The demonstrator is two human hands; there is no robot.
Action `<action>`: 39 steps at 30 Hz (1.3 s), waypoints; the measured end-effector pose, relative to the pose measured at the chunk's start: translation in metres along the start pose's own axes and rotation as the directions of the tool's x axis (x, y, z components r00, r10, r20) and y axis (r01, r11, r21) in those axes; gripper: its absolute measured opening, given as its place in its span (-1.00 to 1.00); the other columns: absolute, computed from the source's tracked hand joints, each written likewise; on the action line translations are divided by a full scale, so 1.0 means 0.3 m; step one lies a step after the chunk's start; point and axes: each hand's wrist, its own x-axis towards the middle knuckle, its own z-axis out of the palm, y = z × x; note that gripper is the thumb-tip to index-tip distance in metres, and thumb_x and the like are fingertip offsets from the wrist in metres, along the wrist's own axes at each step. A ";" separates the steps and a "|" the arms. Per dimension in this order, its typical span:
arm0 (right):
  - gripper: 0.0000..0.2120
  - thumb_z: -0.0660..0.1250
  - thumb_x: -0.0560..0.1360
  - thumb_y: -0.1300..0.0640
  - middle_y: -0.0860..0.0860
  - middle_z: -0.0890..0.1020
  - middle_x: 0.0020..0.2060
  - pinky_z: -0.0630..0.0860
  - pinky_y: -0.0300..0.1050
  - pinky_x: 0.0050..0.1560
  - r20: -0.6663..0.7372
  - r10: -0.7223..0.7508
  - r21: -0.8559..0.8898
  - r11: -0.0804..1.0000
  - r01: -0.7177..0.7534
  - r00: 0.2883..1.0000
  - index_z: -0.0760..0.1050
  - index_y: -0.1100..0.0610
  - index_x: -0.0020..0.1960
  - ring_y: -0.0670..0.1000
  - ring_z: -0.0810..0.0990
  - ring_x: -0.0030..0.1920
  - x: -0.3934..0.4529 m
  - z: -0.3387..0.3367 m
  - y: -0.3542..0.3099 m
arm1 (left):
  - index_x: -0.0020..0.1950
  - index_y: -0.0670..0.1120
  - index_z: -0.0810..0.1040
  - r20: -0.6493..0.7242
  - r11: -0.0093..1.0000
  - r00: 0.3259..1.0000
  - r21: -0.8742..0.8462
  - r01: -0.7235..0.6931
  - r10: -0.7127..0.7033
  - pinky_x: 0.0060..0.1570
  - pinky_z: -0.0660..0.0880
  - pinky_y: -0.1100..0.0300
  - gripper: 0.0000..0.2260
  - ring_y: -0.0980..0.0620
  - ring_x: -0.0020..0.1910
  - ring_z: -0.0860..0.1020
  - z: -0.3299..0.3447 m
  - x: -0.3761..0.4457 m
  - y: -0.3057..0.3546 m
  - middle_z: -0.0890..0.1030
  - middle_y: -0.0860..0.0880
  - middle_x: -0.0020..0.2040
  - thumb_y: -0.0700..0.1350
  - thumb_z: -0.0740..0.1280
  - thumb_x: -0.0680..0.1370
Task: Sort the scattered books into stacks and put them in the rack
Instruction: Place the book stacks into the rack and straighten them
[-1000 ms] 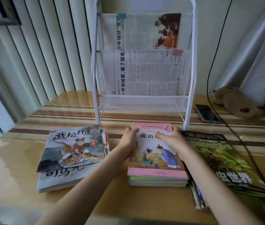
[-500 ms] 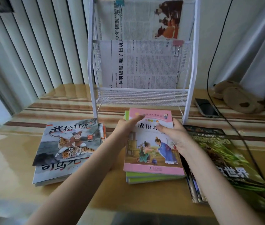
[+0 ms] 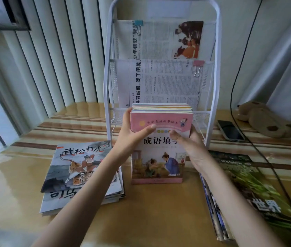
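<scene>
A stack of thin books with a pink cover (image 3: pixel 159 157) stands upright on its lower edge on the table, right in front of the white wire rack (image 3: pixel 216 72). My left hand (image 3: pixel 132 134) grips the stack's left side, thumb across the front cover. My right hand (image 3: pixel 189 141) grips its right side, thumb also on the cover. The rack's upper pockets hold clipped newspapers (image 3: pixel 160 81); its bottom mesh shelf (image 3: pixel 118 118) is partly hidden behind the stack.
A stack of tiger-cover picture books (image 3: pixel 80 166) lies at the left. A pile of green magazines (image 3: pixel 244 189) lies at the right. Behind them are a phone (image 3: pixel 230 130), a black cable (image 3: pixel 237 72) and a brown plush toy (image 3: pixel 264 118).
The pink stack lay flat on the table; both hands have tilted it up until it stands upright, its top now level with the rack's bottom shelf.
</scene>
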 end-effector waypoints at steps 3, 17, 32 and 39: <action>-0.03 0.47 0.02 -0.42 -0.11 0.58 0.14 0.46 -0.25 0.10 -0.069 -0.022 -0.008 1.000 0.021 0.997 0.37 0.02 0.31 -0.23 0.54 0.12 0.019 0.020 0.013 | 0.37 0.12 0.26 -0.095 1.000 0.995 -0.015 0.009 -0.010 0.29 0.40 0.11 -0.27 0.11 0.29 0.45 0.041 -0.015 -0.039 0.46 0.03 0.32 0.17 0.52 0.29; -0.62 0.34 0.31 0.04 -0.10 0.58 -0.03 0.50 -0.28 0.05 0.065 -0.404 0.004 0.915 0.404 0.913 0.36 -0.02 0.11 -0.24 0.58 0.02 0.199 0.078 -0.411 | 0.12 0.03 0.38 -0.310 0.852 0.811 -0.003 -0.523 0.497 0.04 0.58 -0.06 -0.50 -0.10 0.05 0.61 -0.053 0.222 0.307 0.56 -0.19 0.09 0.09 0.52 0.30; -0.30 0.47 0.30 -0.08 0.00 0.58 0.09 0.52 -0.30 0.07 0.066 -0.344 -0.151 0.924 0.350 0.937 0.32 0.24 0.29 -0.20 0.55 0.09 0.523 0.177 -0.186 | 0.06 -0.18 0.49 -0.165 0.598 0.779 0.741 -0.307 0.604 0.15 0.29 0.17 -0.18 0.05 0.11 0.28 -0.280 0.538 0.113 0.44 -0.11 0.07 0.54 0.15 0.26; -0.19 0.36 0.30 -0.32 0.04 0.47 0.27 0.34 -0.11 0.34 0.130 -0.314 -0.362 0.868 0.340 0.940 0.25 0.05 0.42 -0.11 0.44 0.23 0.547 0.183 -0.184 | 0.41 -0.08 0.26 -0.196 0.767 0.850 0.561 -0.312 0.489 0.47 0.08 -0.02 -0.15 -0.05 0.47 0.09 -0.286 0.547 0.059 0.11 -0.09 0.46 0.39 0.36 0.30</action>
